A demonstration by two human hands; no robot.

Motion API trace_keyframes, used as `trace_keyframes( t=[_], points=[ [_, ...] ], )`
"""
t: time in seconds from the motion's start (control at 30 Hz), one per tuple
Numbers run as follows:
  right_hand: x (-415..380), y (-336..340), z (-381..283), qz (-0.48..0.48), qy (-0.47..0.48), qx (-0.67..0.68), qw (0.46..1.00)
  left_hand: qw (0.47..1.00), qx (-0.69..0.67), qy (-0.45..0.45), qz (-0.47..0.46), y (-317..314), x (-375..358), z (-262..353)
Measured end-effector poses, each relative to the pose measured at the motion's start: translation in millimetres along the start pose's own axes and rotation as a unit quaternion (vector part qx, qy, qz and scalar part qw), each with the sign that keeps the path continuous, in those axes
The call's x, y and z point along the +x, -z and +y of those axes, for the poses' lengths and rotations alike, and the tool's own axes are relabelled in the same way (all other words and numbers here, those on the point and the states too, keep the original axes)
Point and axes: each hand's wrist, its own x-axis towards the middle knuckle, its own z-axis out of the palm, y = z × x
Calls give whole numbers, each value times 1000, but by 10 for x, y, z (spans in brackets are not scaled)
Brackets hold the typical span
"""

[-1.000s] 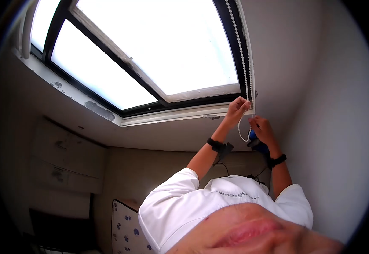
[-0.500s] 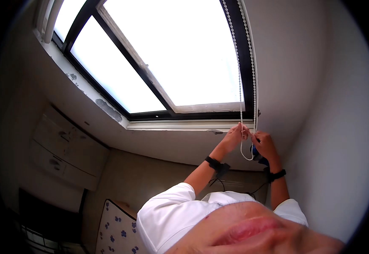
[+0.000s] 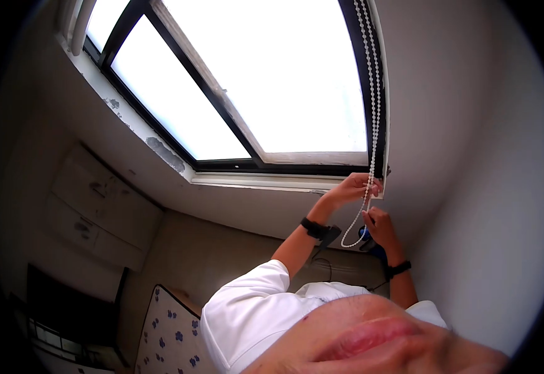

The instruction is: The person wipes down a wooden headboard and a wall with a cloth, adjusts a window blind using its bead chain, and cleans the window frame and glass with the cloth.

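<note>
A white bead chain hangs as a long loop down the right side of the window, its two strands close together. My left hand is closed around the strands at the level of the sill, the fingers bent about the beads. Just below and to the right, my right hand pinches the chain between thumb and fingertips. Under the hands the bottom of the loop swings out to the left in a curve. Each wrist wears a black band, and a blue object shows partly behind my right hand.
A dark-framed window fills the top, above a white sill. Plaster is peeling along its left edge. A pale wall stands close on the right. White cabinets and a floral-patterned mattress are at lower left.
My left hand has moved right, and the two strands have come together. My right hand has shifted slightly down and left. The loop's bottom has swung left.
</note>
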Motion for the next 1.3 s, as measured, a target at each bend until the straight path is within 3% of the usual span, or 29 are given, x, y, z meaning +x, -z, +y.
trace_keyframes(
  t=[0.07,0.13,0.17,0.2,0.27,0.3,0.33,0.4,0.43,0.53,0.6,0.83,0.97,1.3],
  points=[
    [64,47,-19,-1,-14,-1,1000,999,43,13,15,102,59,-52],
    [-54,138,28,-2,-41,-33,999,993,4,-64,95,-26,-21,-75],
    [99,132,54,2,-54,-61,997,975,-130,0,182,-116,-154,198],
    [-8,166,93,2,-53,-60,997,967,-115,10,228,-206,-133,260],
    [112,122,144,85,-54,-35,994,912,-371,-108,138,-50,-252,179],
    [103,137,165,85,-54,-35,994,886,-365,-23,285,-190,-239,319],
    [99,128,186,86,-60,-35,994,888,-363,-22,281,-111,-258,228],
    [100,117,208,87,-71,-35,993,975,-113,-116,155,41,-293,35],
    [106,98,240,100,-85,-30,991,978,-81,-75,177,24,-283,-39],
    [129,119,143,116,-96,-24,988,985,-9,-63,162,-44,-269,-245],
    [274,189,67,127,-85,-22,988,977,-63,-81,185,-78,-194,-437],
    [649,473,-426,160,-22,-19,987,981,-98,18,167,-327,-131,-688],
    [735,482,-361,167,-6,-34,985,973,-93,5,209,-359,-111,-760],
    [1039,738,-642,194,56,-17,979,986,-53,3,160,-249,-203,-1319]
  ],
)
